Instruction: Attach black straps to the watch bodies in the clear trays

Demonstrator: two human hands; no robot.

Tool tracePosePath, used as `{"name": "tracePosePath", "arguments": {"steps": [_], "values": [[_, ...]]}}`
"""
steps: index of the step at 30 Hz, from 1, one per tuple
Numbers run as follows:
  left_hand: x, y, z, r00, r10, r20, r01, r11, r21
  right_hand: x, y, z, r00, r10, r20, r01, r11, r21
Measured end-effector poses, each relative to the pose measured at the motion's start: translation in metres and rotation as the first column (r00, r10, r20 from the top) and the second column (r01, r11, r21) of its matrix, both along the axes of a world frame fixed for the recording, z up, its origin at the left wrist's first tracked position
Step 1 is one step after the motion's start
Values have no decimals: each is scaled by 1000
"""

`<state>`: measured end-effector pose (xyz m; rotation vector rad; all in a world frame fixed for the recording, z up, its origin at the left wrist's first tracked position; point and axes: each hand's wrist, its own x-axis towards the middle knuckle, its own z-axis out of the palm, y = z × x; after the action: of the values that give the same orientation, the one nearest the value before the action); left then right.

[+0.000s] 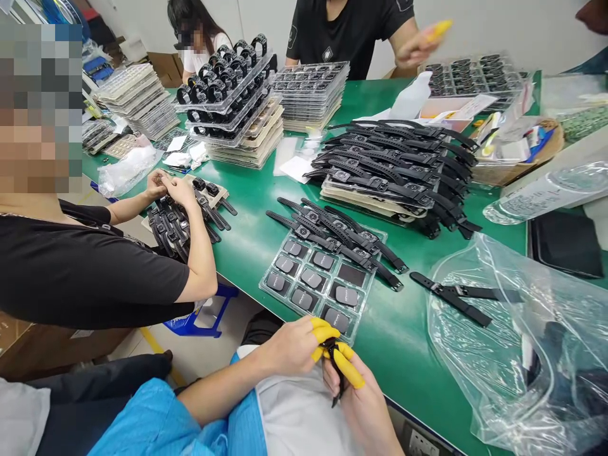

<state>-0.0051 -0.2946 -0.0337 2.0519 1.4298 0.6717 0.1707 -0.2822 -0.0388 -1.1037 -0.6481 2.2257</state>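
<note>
Both my hands meet at the table's near edge, over my lap, with yellow covers on some fingertips. My left hand [297,345] comes from the left, its fingers closed on the top of a small black watch [329,344]. From the right, my right hand [354,386] grips the same watch, and a black strap [338,373] hangs down between the hands. Just beyond them lies a clear tray [266,278] with square watch faces in its compartments. Several strapped watches [332,231] lie across the tray's far part.
Stacked trays of strapped watches [380,158] stand behind. Loose straps [451,297] and a clear plastic bag [513,342] lie right, below a plastic bottle [546,193]. A person [95,253] at left handles watches; others sit across the green table [242,209].
</note>
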Motion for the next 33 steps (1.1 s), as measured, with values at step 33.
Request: {"name": "tracePosePath", "arguments": {"steps": [33], "values": [[-14,10,14,440,404,802,-368,896,-249,2,9,3,945,289,-155,-283,957,57]]}}
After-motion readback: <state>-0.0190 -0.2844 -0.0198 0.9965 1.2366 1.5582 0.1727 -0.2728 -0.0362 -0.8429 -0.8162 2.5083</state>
